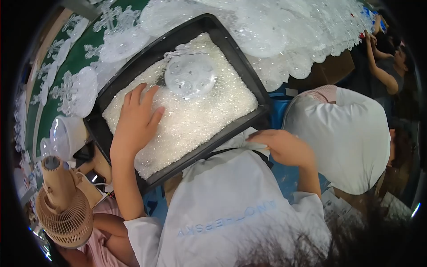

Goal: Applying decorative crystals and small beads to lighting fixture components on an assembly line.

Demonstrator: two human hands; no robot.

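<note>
Where the white shirt [222,200] rises toward the near wall of the black tray [247,58], the right hand [287,147] has its fingers drawn together at a fold of cloth; whether it pinches the fabric, I cannot tell. The left hand [135,120], nearer the clear round ornament [191,76], lies palm down and empty, fingers spread over glittering, translucent white granules [195,129]. Just right of its index fingertip and slightly farther off, the ornament rests on the granules, its frilled top pointing away and a little left, so its long axis leans that way. Beyond the tray's smooth raised rim, glossy clear plastic discs [262,35] lie heaped; leftward, clear snowflake-topped ornaments [82,91] sit on a green tabletop [79,55].
</note>
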